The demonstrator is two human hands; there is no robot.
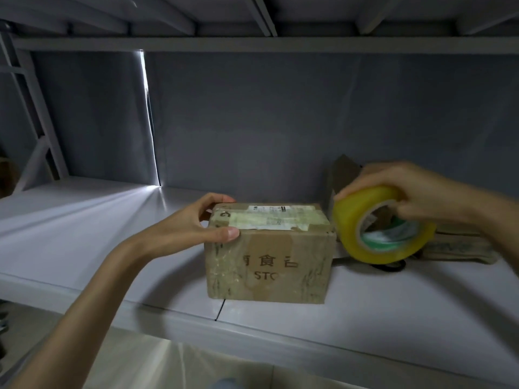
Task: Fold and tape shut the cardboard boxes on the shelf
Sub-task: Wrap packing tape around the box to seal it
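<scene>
A small brown cardboard box (pixel 269 259) with printed characters and old labels on its closed top stands on the grey metal shelf (pixel 112 248). My left hand (pixel 196 223) grips the box's top left corner, thumb on the front face and fingers over the back edge. My right hand (pixel 415 192) holds a yellow tape roll (pixel 376 223) in the air just right of the box's top right corner, fingers through its core. Whether a tape strip runs from the roll to the box is unclear.
Behind the roll, more cardboard (pixel 460 248) lies flattened on the shelf, with another brown piece (pixel 342 172) standing against the grey back panel (pixel 280 122). A bright gap (pixel 148 113) splits the back panel. The upper shelf (pixel 252 43) hangs overhead. The shelf's front edge (pixel 252 335) runs below the box.
</scene>
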